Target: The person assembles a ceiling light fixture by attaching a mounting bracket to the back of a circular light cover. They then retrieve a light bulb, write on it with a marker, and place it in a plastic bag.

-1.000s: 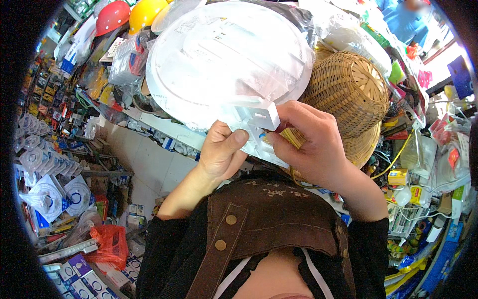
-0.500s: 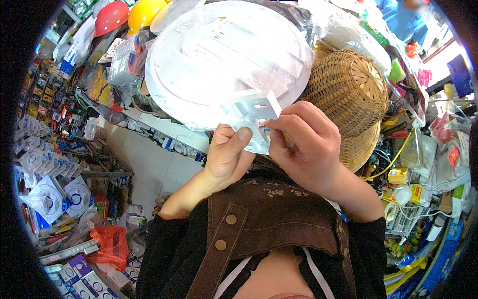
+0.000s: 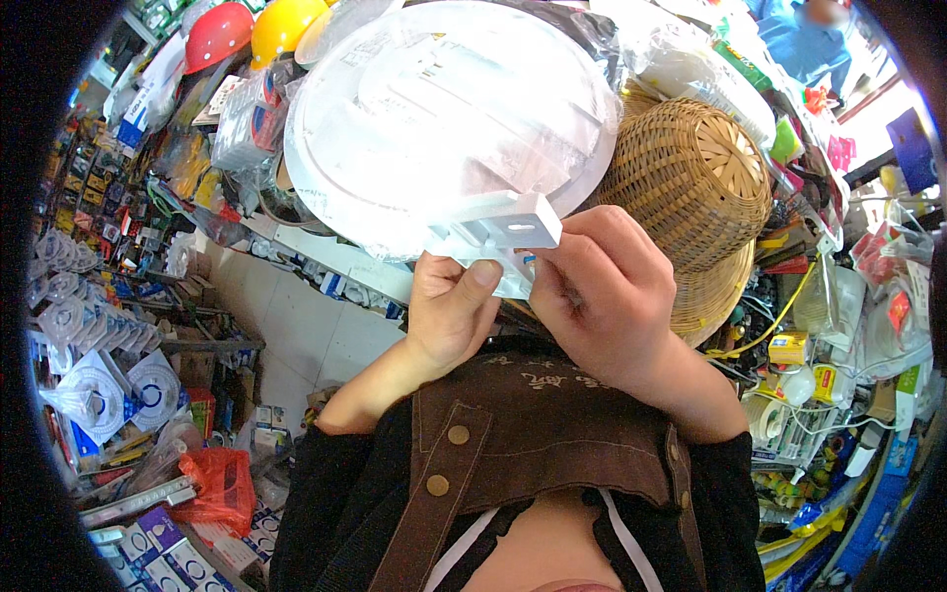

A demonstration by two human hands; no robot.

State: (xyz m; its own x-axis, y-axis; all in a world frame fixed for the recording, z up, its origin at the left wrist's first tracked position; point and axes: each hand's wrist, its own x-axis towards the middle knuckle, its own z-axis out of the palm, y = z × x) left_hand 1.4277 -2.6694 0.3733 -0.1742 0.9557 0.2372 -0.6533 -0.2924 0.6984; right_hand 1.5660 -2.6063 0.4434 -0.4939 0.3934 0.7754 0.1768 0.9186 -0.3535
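A white plastic bracket-like piece (image 3: pixel 535 219), with a slot in its end face, is held up in front of my chest. My left hand (image 3: pixel 452 314) is closed on its near left side, thumb on top. Close against its right side is my right hand (image 3: pixel 604 296), with its fingers curled in. The right fingertips are partly hidden behind the knuckles, so whether they pinch a small part or only the piece's edge does not show. Just beyond lies a big round white disc (image 3: pixel 444 118), wrapped in clear plastic, its glare blurring the piece's outline.
A woven bamboo hat (image 3: pixel 691 187) sits right of the disc. Red (image 3: pixel 218 37) and yellow hard hats (image 3: pixel 284 32) lie at the far left. Packed shelves line the left, with a red plastic bag (image 3: pixel 217 498) low down. Bagged goods crowd the right. A person in blue (image 3: pixel 804 44) is at the far right.
The white piece has tilted, and its slotted end face now looks flatter and sits slightly lower. My right hand has turned a little with it, its fingertips less visible. The left hand has barely shifted.
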